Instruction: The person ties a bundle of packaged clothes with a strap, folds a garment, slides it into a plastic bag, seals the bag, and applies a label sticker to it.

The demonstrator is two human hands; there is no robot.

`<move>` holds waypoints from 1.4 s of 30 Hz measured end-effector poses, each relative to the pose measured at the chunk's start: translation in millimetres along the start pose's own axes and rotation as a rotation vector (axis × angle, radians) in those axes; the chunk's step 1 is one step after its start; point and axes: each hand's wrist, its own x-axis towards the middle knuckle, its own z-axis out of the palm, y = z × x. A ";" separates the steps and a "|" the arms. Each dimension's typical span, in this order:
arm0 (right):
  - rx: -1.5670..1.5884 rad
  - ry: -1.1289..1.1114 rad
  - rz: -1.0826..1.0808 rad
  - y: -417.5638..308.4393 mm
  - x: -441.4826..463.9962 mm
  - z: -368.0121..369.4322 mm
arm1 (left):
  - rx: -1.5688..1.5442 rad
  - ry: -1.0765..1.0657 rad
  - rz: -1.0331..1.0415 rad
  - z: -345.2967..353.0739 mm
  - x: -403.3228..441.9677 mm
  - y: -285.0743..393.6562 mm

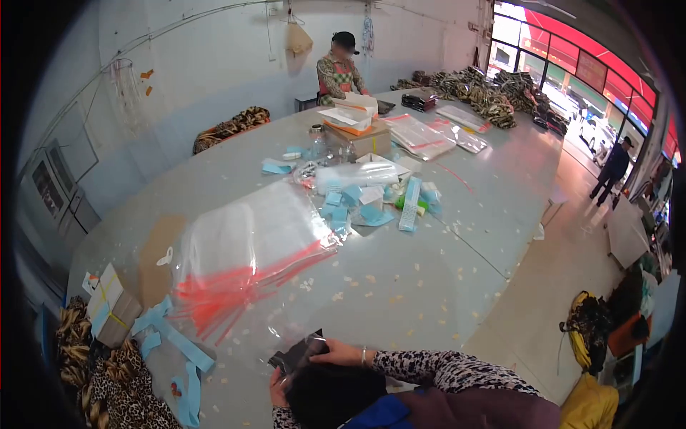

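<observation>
At the near edge of the table, a black folded item [296, 355] is held between my two hands, with what looks like clear plastic around it. My right hand [341, 353], a bracelet at its wrist, is closed on its right side. On the lower left side, my left hand [278, 390] grips it, partly hidden by a dark rounded shape [334, 395] at the bottom of the view. Beyond the hands lies a fanned stack of clear plastic bags [246, 232] with red edges. Light blue strips [187, 347] are to the left.
The large grey table [400, 293] carries blue scraps [350, 207], a plastic roll [357, 175], a cardboard box [361, 137] and clothing piles [486, 93]. Leopard-print fabric [128, 382] sits at left. A co-worker [341, 71] stands at the far side; another person [613, 171] is by the doorway.
</observation>
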 end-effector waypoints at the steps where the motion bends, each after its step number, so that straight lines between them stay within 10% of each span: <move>1: 0.014 -0.069 0.026 -10.0 -4.7 -2.3 | 0.020 -0.007 0.019 -2.2 -1.4 -9.7; 8: 0.194 -0.068 -0.129 -2.2 -2.0 1.5 | -0.032 -0.005 0.117 -4.9 -1.9 -23.8; 11: 0.293 0.055 -0.147 15.6 -2.7 4.4 | -0.238 0.094 -0.182 -14.3 11.4 -28.5; 17: -0.025 -0.140 0.030 38.9 -4.5 -2.6 | 0.199 0.100 0.279 -71.0 14.3 -59.8; 21: -0.266 -0.239 -0.034 12.5 -3.6 4.7 | -0.235 -0.167 -0.152 -58.6 26.1 -46.4; 25: -0.026 0.025 -0.215 8.6 -4.5 7.8 | 0.475 -0.177 0.368 -58.8 3.5 -43.0; 42: -0.179 -0.132 -0.173 37.4 -54.7 -9.8 | 0.746 0.093 0.157 65.7 -84.0 38.0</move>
